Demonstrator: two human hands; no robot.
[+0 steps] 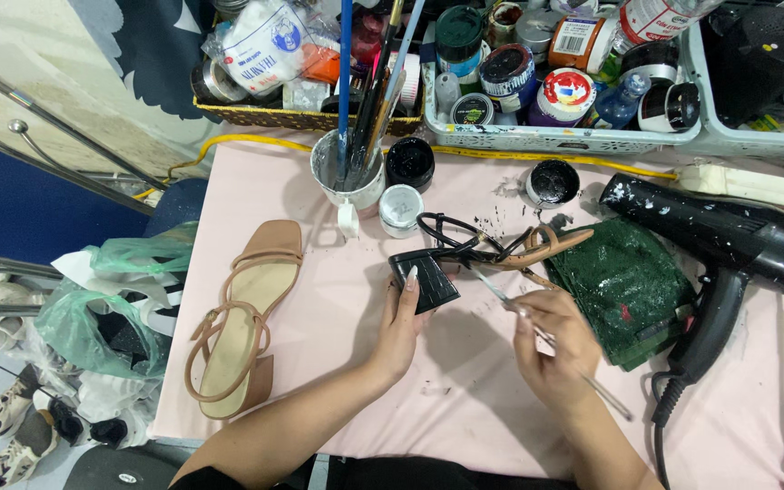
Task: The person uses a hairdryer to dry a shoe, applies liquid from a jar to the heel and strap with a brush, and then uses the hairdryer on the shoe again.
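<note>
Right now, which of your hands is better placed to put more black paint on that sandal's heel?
Probably the right hand: it holds the thin brush, whose tip points at the sandal. The left hand is busy gripping the black block heel to steady it.

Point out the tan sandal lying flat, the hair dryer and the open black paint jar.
tan sandal (240, 318), head view, on its insole.
hair dryer (728, 231), head view, on its black barrel.
open black paint jar (553, 182), head view, on the paint inside.

glossy black textured heel (424, 281), matt tan sandal (238, 318), paint-flecked plastic dryer (728, 240)
</note>
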